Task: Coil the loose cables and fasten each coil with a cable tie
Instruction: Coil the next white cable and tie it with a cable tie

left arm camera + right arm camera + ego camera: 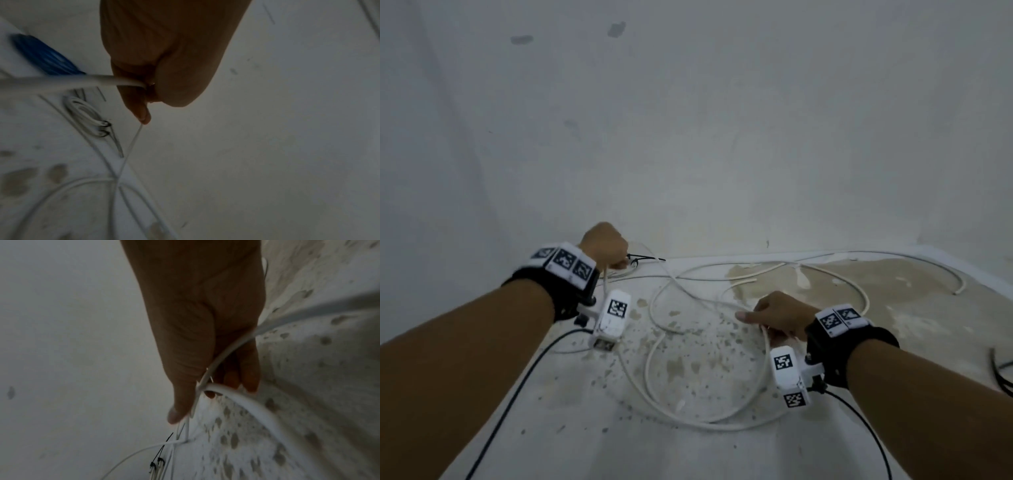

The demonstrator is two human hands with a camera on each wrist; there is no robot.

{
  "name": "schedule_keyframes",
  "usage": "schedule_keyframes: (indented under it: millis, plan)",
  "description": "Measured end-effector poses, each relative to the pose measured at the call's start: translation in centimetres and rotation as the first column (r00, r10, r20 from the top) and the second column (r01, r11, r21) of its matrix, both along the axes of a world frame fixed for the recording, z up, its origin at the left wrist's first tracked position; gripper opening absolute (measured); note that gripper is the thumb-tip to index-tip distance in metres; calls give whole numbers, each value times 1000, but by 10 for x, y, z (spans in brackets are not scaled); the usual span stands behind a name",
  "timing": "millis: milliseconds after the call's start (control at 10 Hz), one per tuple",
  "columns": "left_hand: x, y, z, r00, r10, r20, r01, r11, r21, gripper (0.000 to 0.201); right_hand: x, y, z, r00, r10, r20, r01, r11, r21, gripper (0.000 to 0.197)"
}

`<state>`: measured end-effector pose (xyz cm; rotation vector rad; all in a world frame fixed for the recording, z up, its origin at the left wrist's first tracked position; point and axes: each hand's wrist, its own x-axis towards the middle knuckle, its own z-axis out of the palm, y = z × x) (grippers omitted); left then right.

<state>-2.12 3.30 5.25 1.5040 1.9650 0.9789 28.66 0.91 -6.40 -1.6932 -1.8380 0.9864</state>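
A long white cable (681, 387) sprawls in loose loops over a stained white floor. My left hand (604, 245) is fisted around one strand of it near the wall; in the left wrist view the white cable (61, 82) runs into the curled fingers (139, 104). My right hand (774, 315) grips another stretch of the same cable lower right, thumb stretched out; the cable (230, 350) crosses its palm. A small white coil (86, 113) bound with black cable ties (645, 257) lies by the wall, beside my left hand.
A blue coil (45, 56) lies on the floor near the wall. The white wall (688, 120) rises straight ahead. More white cable (893, 260) trails to the far right. Black wires (1000, 373) sit at the right edge. The floor (688, 359) is speckled with brown stains.
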Motion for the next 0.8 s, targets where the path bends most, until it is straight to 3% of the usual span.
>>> schedule_keyframes:
  millis: [100, 200, 300, 400, 500, 600, 700, 800]
  plan:
    - [-13, 5, -38, 945, -85, -316, 24, 981, -192, 27, 3, 4, 4, 990, -138, 15, 135, 982, 133, 60]
    - [-22, 10, -48, 902, -85, -423, -35, 963, -268, 24, 31, 19, 10, 887, -348, 304, 269, 923, 274, 47]
    - [-20, 17, -64, 812, -239, -532, 32, 929, -368, 22, 65, 20, 17, 756, -393, 524, 311, 919, 241, 29]
    - [-14, 17, -68, 790, -287, -541, 35, 903, -427, 24, 87, 18, 11, 706, -246, 664, 236, 966, 108, 33]
    - [-6, 17, -71, 749, -344, -566, 48, 880, -472, 39, 104, 37, 3, 639, -198, 743, 234, 971, 57, 38]
    - [-1, 19, -74, 681, -390, -620, 32, 862, -506, 36, 156, 100, -45, 591, -156, 791, 151, 985, 82, 26]
    - [2, 17, -80, 728, -361, -582, 38, 870, -492, 33, 150, 75, -31, 513, -118, 850, 158, 987, 42, 41]
    - [2, 18, -84, 793, -277, -542, 49, 917, -397, 30, 117, 34, 4, 537, -112, 836, 135, 990, 46, 32]
